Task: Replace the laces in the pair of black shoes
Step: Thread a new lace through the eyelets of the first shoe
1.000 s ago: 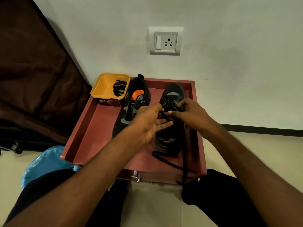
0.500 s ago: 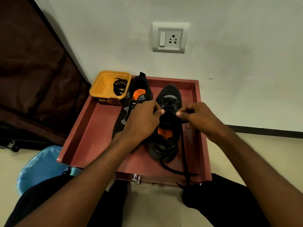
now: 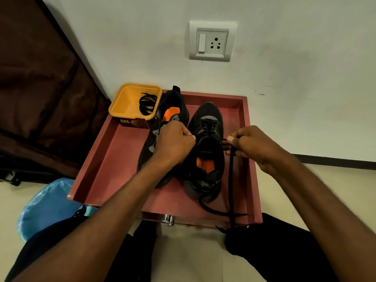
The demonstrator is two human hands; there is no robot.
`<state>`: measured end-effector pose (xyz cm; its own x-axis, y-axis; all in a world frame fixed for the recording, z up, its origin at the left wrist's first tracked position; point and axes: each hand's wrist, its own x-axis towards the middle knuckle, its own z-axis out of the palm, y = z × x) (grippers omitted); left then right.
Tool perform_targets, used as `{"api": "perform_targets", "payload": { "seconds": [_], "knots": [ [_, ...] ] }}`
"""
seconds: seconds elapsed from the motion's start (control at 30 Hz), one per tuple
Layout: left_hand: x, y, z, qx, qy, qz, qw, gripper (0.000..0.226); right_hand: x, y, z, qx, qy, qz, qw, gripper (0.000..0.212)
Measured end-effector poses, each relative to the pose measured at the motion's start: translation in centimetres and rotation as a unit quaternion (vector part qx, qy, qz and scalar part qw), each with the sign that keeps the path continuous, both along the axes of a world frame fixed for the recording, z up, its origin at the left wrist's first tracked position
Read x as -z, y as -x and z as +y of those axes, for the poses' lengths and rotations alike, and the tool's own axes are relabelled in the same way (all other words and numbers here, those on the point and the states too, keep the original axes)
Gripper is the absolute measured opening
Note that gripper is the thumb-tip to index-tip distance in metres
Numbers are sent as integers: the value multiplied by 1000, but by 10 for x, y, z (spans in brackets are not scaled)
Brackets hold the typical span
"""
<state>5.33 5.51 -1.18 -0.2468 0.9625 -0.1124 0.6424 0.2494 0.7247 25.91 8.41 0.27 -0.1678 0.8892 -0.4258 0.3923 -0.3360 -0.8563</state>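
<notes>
Left hand: our left hand [image 3: 175,143] is curled closed at the tongue of the right-side shoe, fingers pinched together on the lace end there; the lace itself is mostly hidden under our fingers.
Right hand: our right hand [image 3: 250,147] is closed on the black lace [image 3: 231,180], pinching it between thumb and fingers just beside the shoe's right eyelets, pulled out to the side.
Lace: from our right hand it hangs down along the tray's right side, crosses another strand near the tray's front right corner, and trails over the front edge.
Laced shoe: the black shoe [image 3: 205,159] stands toward the tray's right side, toe pointing to the back edge, orange insole showing, lacing crossed through the upper eyelets.
Other shoe: the second black shoe [image 3: 171,110] lies just beside it, toward the middle of the tray, heel toward the back edge, partly covered by our left hand and forearm.
Tray: the reddish tray [image 3: 114,159] sits on the floor against the wall.
Yellow tub: a yellow tub [image 3: 130,100] sits at the tray's back left corner, touching the second shoe.
Spare lace: a bundled black lace [image 3: 147,103] lies inside the tub.
Behind: a wall socket [image 3: 211,43] is above the tray.
</notes>
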Motion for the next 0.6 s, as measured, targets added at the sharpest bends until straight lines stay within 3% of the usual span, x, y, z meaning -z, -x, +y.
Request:
{"api": "perform_targets", "payload": {
  "seconds": [0.1, 0.27, 0.4, 0.6],
  "knots": [
    [1, 3, 0, 8, -6, -15, 1000, 20, 2, 1, -1, 8, 3, 14, 1000, 16],
    [5, 4, 1, 35, -48, -37, 998, 9, 8, -1, 2, -18, -103, -28, 994, 23],
    [8, -4, 6, 69, -86, 21, 994, 20, 17, 8, 6, -82, -265, -164, 947, 23],
    [12, -14, 13, 75, -100, 57, 990, 25, 20, 16, 9, -81, -303, -192, 930, 12]
  ]
}}
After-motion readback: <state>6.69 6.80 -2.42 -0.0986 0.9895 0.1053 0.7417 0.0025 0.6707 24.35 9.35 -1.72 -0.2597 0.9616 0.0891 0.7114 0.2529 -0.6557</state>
